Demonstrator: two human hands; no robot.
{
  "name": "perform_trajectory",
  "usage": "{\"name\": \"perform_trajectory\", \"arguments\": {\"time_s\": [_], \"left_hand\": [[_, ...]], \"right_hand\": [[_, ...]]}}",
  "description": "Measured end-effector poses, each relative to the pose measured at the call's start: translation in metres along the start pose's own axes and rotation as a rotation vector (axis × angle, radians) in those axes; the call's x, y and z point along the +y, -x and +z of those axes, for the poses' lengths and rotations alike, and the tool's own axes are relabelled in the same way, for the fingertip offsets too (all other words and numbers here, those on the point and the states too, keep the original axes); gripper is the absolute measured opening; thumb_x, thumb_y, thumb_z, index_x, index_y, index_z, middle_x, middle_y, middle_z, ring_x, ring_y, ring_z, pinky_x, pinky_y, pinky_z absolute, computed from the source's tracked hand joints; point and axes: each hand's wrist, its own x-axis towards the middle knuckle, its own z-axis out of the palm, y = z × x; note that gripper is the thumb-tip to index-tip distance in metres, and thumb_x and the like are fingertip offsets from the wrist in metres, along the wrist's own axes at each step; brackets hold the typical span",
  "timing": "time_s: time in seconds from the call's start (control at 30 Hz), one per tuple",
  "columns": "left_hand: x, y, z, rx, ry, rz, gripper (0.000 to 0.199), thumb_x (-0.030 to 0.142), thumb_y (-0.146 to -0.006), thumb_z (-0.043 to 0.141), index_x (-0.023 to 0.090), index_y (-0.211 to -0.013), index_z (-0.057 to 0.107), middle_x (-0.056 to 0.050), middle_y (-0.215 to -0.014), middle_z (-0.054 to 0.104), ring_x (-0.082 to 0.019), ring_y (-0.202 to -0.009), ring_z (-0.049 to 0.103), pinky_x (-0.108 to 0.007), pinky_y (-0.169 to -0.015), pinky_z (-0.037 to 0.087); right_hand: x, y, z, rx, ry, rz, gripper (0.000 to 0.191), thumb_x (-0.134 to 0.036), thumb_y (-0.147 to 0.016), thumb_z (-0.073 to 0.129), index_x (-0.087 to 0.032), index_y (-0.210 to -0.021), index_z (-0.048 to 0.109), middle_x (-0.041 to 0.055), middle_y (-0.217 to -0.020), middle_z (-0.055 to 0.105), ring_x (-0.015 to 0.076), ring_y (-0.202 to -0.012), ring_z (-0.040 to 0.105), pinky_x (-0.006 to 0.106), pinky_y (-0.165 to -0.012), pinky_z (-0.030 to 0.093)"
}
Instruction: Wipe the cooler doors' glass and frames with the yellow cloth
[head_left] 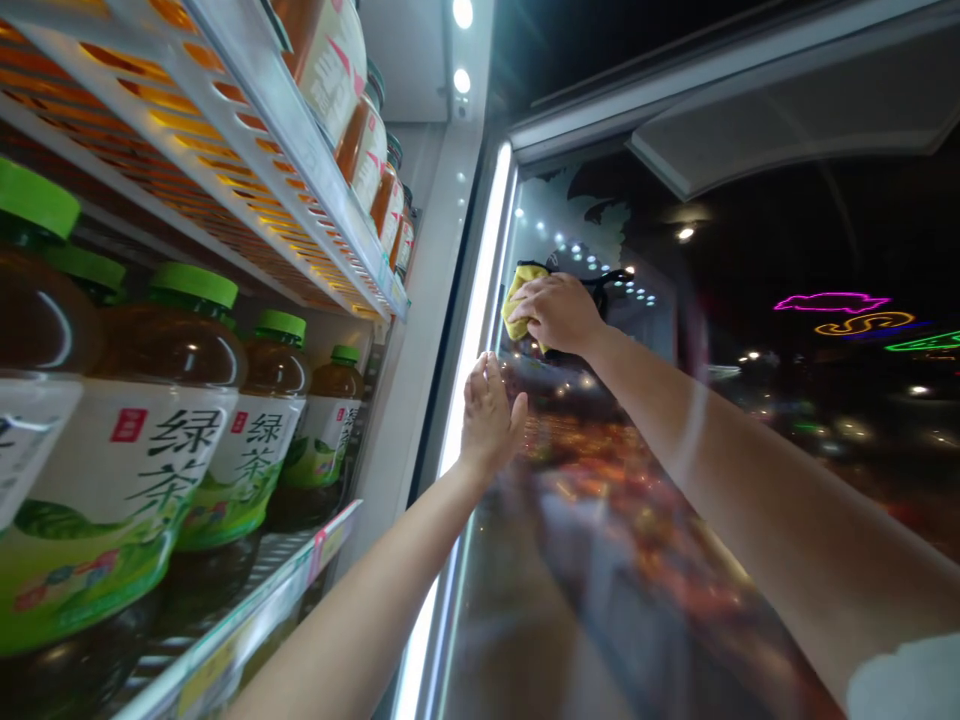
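My right hand (pixel 561 312) presses a yellow cleaning cloth (pixel 524 290) with a dark edge against the upper part of a glass door (pixel 600 600). The fingers curl over the cloth, and part of it is hidden under them. Lower and to the left, my left hand (pixel 491 412) is held up with its fingers stretched and the thumb apart, holding nothing. It is at the door's inner edge, beside a bright light strip (pixel 453 455); whether the palm touches the door I cannot tell.
Left of me, green-capped tea bottles (pixel 180 400) line a cooler shelf (pixel 247 620). Above them a white slotted shelf (pixel 330 190) carries amber drink bottles (pixel 367 150). The door's top frame (pixel 675 95) slants overhead. Neon shapes (pixel 832 301) and blurred reflections show in the glass.
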Motion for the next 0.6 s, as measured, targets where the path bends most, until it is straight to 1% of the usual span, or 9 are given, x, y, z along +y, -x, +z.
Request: {"name": "perform_trajectory", "arguments": {"time_s": [0.07, 0.13, 0.23, 0.3, 0.37, 0.4, 0.47, 0.53, 0.6], "left_hand": [[0.001, 0.000, -0.003, -0.010, 0.005, -0.020, 0.070, 0.039, -0.099, 0.044, 0.011, -0.158, 0.019, -0.026, -0.157, 0.036, -0.034, -0.152, 0.029, -0.058, -0.123, 0.027], [0.003, 0.000, -0.006, -0.026, 0.004, -0.031, 0.071, 0.038, -0.099, 0.044, 0.011, -0.158, 0.018, -0.026, -0.158, 0.034, -0.034, -0.153, 0.028, -0.059, -0.124, 0.025], [0.003, 0.003, -0.007, -0.043, 0.004, -0.029, 0.071, 0.038, -0.099, 0.043, 0.011, -0.159, 0.018, -0.025, -0.160, 0.032, -0.033, -0.154, 0.027, -0.057, -0.125, 0.023], [0.002, 0.006, -0.008, -0.050, 0.009, -0.022, 0.071, 0.039, -0.098, 0.044, 0.011, -0.158, 0.019, -0.025, -0.160, 0.032, -0.033, -0.154, 0.027, -0.056, -0.125, 0.022], [0.001, 0.008, -0.008, -0.055, 0.017, -0.016, 0.071, 0.040, -0.098, 0.045, 0.010, -0.158, 0.020, -0.025, -0.159, 0.033, -0.033, -0.153, 0.026, -0.056, -0.125, 0.023], [0.001, 0.009, -0.007, -0.056, 0.022, -0.012, 0.070, 0.040, -0.098, 0.045, 0.011, -0.157, 0.020, -0.025, -0.159, 0.033, -0.034, -0.153, 0.027, -0.057, -0.124, 0.024], [0.002, 0.008, -0.006, -0.051, 0.029, -0.008, 0.069, 0.041, -0.099, 0.045, 0.012, -0.157, 0.021, -0.025, -0.159, 0.034, -0.034, -0.152, 0.028, -0.058, -0.124, 0.025], [0.004, 0.005, -0.004, -0.041, 0.033, -0.007, 0.069, 0.040, -0.098, 0.046, 0.011, -0.157, 0.022, -0.025, -0.158, 0.035, -0.034, -0.152, 0.029, -0.057, -0.124, 0.025], [0.006, 0.003, -0.002, -0.030, 0.033, -0.008, 0.069, 0.039, -0.097, 0.047, 0.011, -0.156, 0.023, -0.025, -0.158, 0.034, -0.035, -0.151, 0.029, -0.056, -0.124, 0.025]], "right_hand": [[-0.004, -0.009, 0.005, 0.049, 0.022, 0.107, 0.035, -0.013, -0.093, 0.052, -0.028, -0.112, 0.077, 0.0034, -0.138, 0.067, 0.0277, -0.133, 0.054, 0.052, -0.117, 0.032], [-0.017, -0.013, 0.014, 0.056, 0.030, 0.134, 0.037, -0.014, -0.097, 0.046, -0.026, -0.119, 0.074, 0.0057, -0.143, 0.064, 0.0282, -0.140, 0.049, 0.056, -0.120, 0.026], [-0.032, -0.004, 0.022, 0.006, 0.027, 0.036, 0.037, -0.018, -0.099, 0.044, -0.025, -0.122, 0.072, 0.0053, -0.145, 0.062, 0.0263, -0.144, 0.045, 0.055, -0.123, 0.022], [-0.028, 0.009, 0.017, -0.036, 0.013, -0.066, 0.035, -0.018, -0.096, 0.049, -0.027, -0.118, 0.074, 0.0025, -0.142, 0.065, 0.0246, -0.141, 0.048, 0.051, -0.122, 0.025], [-0.015, 0.019, 0.005, -0.043, 0.000, -0.091, 0.035, -0.017, -0.089, 0.056, -0.030, -0.114, 0.076, 0.0003, -0.137, 0.068, 0.0243, -0.134, 0.055, 0.048, -0.117, 0.032], [-0.007, 0.021, -0.002, -0.027, 0.001, -0.060, 0.036, -0.016, -0.086, 0.057, -0.030, -0.113, 0.076, 0.0004, -0.135, 0.069, 0.0252, -0.130, 0.057, 0.048, -0.114, 0.035], [0.002, 0.020, -0.010, 0.028, 0.019, 0.051, 0.038, -0.014, -0.086, 0.054, -0.028, -0.114, 0.077, 0.0024, -0.135, 0.070, 0.0280, -0.127, 0.058, 0.050, -0.109, 0.037], [0.001, 0.018, -0.011, 0.074, 0.041, 0.141, 0.040, -0.014, -0.090, 0.049, -0.025, -0.119, 0.075, 0.0058, -0.140, 0.066, 0.0303, -0.132, 0.054, 0.053, -0.111, 0.034], [-0.009, 0.021, -0.006, 0.075, 0.045, 0.136, 0.041, -0.017, -0.094, 0.046, -0.023, -0.127, 0.071, 0.0083, -0.147, 0.061, 0.0300, -0.139, 0.048, 0.054, -0.117, 0.027]]}}
